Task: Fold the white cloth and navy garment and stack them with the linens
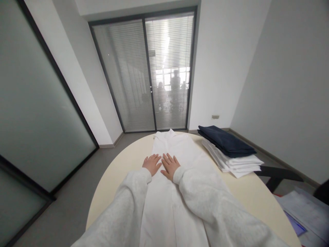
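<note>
A long white garment (180, 147) lies stretched out along the cream round table (123, 164), folded into a narrow strip with its collar at the far end. My left hand (152, 163) and my right hand (169, 165) lie flat on it side by side, fingers stretched out and pointing away from me. Both palms press on the cloth near its middle. Neither hand holds anything. My sleeves are light grey.
A stack of folded white clothes (236, 163) with a folded dark navy garment (226, 140) on top sits at the table's right. Papers (305, 209) lie at the lower right, beside a dark chair (277, 175). Glass doors with blinds (154, 75) stand ahead.
</note>
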A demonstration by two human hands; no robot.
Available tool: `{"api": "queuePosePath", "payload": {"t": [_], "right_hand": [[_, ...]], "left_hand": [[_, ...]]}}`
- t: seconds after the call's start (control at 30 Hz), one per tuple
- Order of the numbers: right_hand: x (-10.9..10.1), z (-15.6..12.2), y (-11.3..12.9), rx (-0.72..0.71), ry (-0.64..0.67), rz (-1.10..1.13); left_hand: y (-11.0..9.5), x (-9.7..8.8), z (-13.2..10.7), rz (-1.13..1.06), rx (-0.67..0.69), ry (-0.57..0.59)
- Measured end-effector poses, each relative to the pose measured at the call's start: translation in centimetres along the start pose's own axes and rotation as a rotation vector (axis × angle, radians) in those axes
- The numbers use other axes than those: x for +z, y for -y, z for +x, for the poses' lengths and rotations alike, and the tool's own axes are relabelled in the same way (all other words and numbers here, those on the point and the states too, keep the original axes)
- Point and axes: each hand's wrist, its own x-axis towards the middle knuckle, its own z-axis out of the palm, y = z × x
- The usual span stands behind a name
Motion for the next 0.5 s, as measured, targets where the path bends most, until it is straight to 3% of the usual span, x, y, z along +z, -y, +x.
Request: {"api": "queuePosePath", "payload": {"t": [0.13,0.33,0.5], "right_hand": [[1.2,0.1,-0.5,0.054,0.124,0.038],[0.6,-0.4,-0.6,0.016,0.116,0.058],[0.3,-0.8,-0.8,-0.014,0.086,0.096]], "left_hand": [[1.0,-0.5,3.5,-0.061,-0.088,0.028],[3.5,0.5,11.9,-0.292,-0.305,-0.193],[5.8,1.1,16.4,-0.327,-0.397,-0.226]]}}
